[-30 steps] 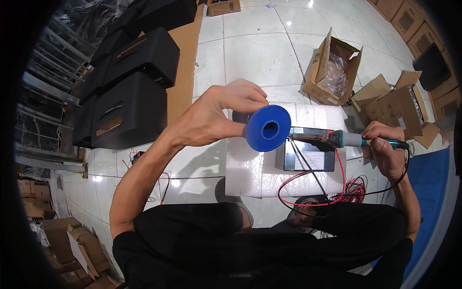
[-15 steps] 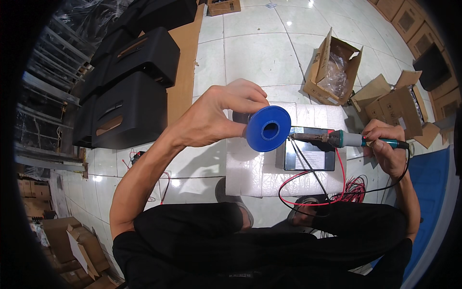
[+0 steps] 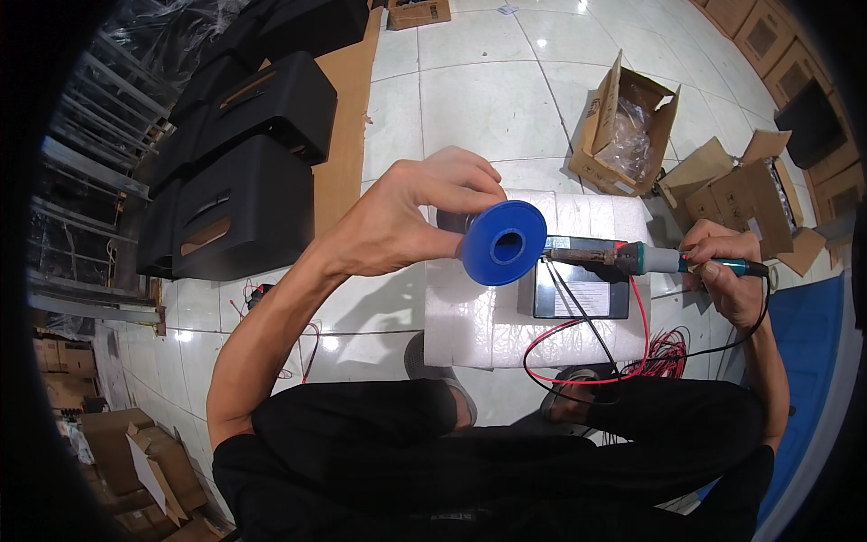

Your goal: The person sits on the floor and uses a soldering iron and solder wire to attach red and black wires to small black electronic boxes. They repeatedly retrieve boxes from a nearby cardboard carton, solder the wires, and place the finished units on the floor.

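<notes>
A blue solder spool [image 3: 488,262] is gripped in my left hand [image 3: 420,208], its flange tilted toward the camera. My right hand [image 3: 727,280] is closed round the green handle of a soldering iron [image 3: 655,259], whose tip points left at a battery terminal beside the spool's edge; exact contact is unclear. The black battery [image 3: 573,298], with a pale label, sits on a white foam block [image 3: 461,325] under the spool and iron. A red wire [image 3: 646,321] and a black wire [image 3: 569,298] loop from the battery over the foam.
Black cases [image 3: 244,208] line cardboard at left, near metal racking [image 3: 90,181]. Open cartons [image 3: 596,144] stand beyond the foam and at right; more boxes are stacked at both edges. A wire bundle [image 3: 664,352] lies by my right knee; a blue panel [image 3: 808,343] is at far right.
My left hand and the spool have shifted very slightly, by a few pixels. The iron and my right hand hold almost the same position.
</notes>
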Action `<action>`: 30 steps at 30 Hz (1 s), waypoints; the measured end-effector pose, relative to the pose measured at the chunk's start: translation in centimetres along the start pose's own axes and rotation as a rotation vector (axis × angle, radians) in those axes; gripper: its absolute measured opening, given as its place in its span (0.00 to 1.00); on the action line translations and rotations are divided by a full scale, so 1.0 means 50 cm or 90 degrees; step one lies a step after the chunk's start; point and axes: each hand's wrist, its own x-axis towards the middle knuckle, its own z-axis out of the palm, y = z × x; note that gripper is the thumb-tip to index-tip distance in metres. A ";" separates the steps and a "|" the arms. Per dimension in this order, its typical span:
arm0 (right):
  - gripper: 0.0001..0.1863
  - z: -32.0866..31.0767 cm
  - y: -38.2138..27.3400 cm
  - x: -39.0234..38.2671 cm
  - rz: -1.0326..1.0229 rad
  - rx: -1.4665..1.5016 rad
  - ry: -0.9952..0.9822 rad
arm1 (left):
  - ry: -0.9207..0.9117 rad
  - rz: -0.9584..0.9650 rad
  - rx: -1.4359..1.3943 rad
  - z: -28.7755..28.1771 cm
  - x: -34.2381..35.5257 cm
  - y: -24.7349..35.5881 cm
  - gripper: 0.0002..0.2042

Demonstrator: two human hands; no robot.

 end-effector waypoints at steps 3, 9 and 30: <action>0.13 -0.001 0.000 0.001 -0.003 -0.003 -0.004 | -0.002 -0.003 0.002 0.000 0.000 -0.001 0.16; 0.13 -0.001 -0.003 0.002 -0.005 -0.004 -0.010 | -0.006 0.007 0.009 0.000 0.000 -0.005 0.16; 0.12 0.001 -0.010 0.004 -0.010 -0.021 -0.012 | 0.003 0.048 0.039 0.004 -0.002 -0.006 0.17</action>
